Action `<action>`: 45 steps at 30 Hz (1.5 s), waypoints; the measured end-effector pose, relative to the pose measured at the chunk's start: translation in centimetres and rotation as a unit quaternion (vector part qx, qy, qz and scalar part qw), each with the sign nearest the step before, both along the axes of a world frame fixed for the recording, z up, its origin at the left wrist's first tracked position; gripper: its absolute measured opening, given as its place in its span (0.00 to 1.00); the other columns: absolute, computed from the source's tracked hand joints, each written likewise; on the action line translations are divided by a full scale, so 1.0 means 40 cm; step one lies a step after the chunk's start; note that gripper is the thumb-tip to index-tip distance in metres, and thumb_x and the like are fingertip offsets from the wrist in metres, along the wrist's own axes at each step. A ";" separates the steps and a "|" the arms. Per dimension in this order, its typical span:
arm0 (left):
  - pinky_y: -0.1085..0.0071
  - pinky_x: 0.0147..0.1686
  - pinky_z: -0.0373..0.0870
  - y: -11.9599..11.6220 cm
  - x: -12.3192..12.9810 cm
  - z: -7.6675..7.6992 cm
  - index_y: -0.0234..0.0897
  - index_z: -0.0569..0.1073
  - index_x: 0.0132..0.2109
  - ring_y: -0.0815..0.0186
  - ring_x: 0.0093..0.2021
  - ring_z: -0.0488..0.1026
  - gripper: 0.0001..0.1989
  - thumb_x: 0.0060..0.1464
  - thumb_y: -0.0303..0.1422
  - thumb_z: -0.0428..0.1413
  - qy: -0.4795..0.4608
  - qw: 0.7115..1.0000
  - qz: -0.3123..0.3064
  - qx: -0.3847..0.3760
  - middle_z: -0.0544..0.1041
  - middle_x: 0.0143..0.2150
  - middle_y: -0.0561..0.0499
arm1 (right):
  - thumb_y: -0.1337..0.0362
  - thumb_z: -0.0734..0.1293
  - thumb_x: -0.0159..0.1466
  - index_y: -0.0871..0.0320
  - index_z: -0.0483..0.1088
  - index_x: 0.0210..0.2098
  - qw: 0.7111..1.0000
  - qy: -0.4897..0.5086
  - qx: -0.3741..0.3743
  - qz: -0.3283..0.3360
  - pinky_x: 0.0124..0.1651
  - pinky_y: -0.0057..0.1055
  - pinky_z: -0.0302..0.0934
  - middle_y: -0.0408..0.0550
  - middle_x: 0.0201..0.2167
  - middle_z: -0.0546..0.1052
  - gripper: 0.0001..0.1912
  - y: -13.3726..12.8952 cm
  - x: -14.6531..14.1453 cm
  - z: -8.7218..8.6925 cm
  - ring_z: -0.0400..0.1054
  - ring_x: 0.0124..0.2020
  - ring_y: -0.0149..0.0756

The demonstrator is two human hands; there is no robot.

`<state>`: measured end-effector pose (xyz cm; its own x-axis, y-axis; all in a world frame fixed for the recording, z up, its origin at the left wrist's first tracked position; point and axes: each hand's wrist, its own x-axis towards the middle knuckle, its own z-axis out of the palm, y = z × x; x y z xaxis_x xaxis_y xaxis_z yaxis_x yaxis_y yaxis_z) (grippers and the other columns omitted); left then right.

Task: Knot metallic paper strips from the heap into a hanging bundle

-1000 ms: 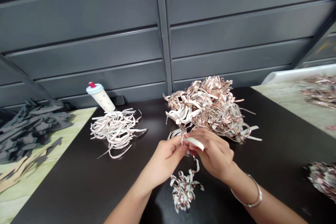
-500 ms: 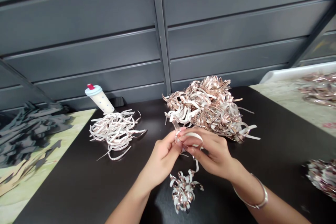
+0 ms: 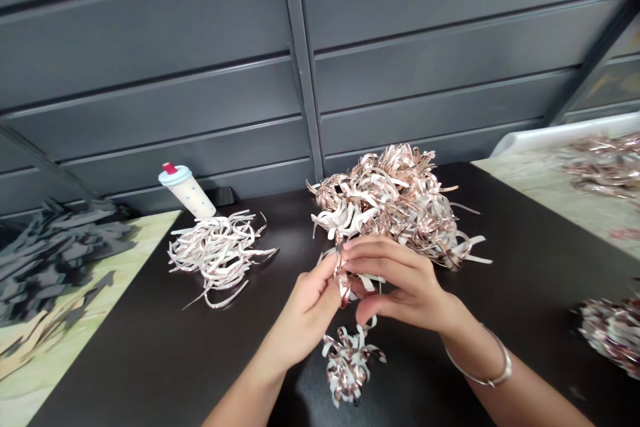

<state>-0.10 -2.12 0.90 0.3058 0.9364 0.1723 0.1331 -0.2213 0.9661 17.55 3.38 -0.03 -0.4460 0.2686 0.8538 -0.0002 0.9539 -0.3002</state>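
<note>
Pinched between the thumb and fingers of my left hand [image 3: 310,310] is a rose-gold and white strip [image 3: 343,277], curled at its top and bottom. My right hand [image 3: 400,283] lies against its right side, fingers stretched out and thumb apart, the fingertips touching or almost touching the strip. Part of the strip is hidden behind the fingers. Below both hands lies a small heap of curled strips [image 3: 347,367]. Just beyond them rises a large pile of rose-gold and white strips [image 3: 395,203].
To the left is a loose pile of thin white strips [image 3: 220,250], with a white cup [image 3: 187,192] tilted behind it. Dark grey scraps [image 3: 60,247] lie at far left. Another shiny pile [image 3: 613,333] sits at right on the black tabletop [image 3: 150,347]. Grey panels [image 3: 200,80] stand behind.
My right hand has let go of its pinch and its fingers have straightened, with the thumb moving away. The loop of strip beside it has dropped. My left hand keeps its pinch.
</note>
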 end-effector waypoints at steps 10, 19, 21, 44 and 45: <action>0.72 0.34 0.67 0.006 0.009 -0.014 0.36 0.65 0.59 0.67 0.32 0.71 0.20 0.64 0.38 0.47 -0.046 0.997 -0.052 -0.043 0.75 0.32 0.49 | 0.77 0.62 0.61 0.61 0.73 0.40 0.999 -0.002 -0.047 0.013 0.49 0.40 0.69 0.55 0.40 0.77 0.12 -0.007 0.008 0.010 0.70 0.49 0.42; 0.68 0.44 0.71 0.002 0.003 0.008 0.38 0.62 0.62 0.66 0.37 0.78 0.20 0.65 0.32 0.43 0.062 0.997 -0.012 0.038 0.81 0.35 0.50 | 0.70 0.62 0.65 0.56 0.75 0.41 0.939 0.288 -0.178 -0.061 0.39 0.36 0.71 0.46 0.31 0.79 0.11 0.014 0.081 0.024 0.75 0.35 0.38; 0.69 0.44 0.71 -0.003 0.002 0.009 0.37 0.62 0.62 0.66 0.37 0.78 0.20 0.65 0.32 0.43 0.053 0.998 -0.012 0.037 0.81 0.36 0.49 | 0.69 0.61 0.65 0.54 0.74 0.44 0.889 0.410 -0.184 -0.088 0.36 0.32 0.70 0.43 0.27 0.78 0.12 0.043 0.100 0.019 0.75 0.30 0.34; 0.67 0.53 0.66 -0.010 0.003 0.018 0.42 0.65 0.61 0.61 0.52 0.70 0.20 0.65 0.34 0.44 0.107 0.991 0.029 0.073 0.72 0.56 0.47 | 0.69 0.65 0.64 0.60 0.74 0.38 0.985 0.125 0.058 -0.105 0.36 0.38 0.70 0.52 0.32 0.76 0.05 -0.024 -0.057 -0.029 0.70 0.36 0.39; 0.67 0.54 0.65 -0.011 0.001 0.019 0.43 0.64 0.62 0.61 0.54 0.70 0.20 0.65 0.33 0.44 0.116 0.990 0.023 0.075 0.72 0.57 0.48 | 0.71 0.65 0.63 0.60 0.74 0.37 0.984 0.127 0.061 -0.112 0.35 0.37 0.70 0.52 0.31 0.77 0.06 -0.028 -0.058 -0.027 0.70 0.36 0.39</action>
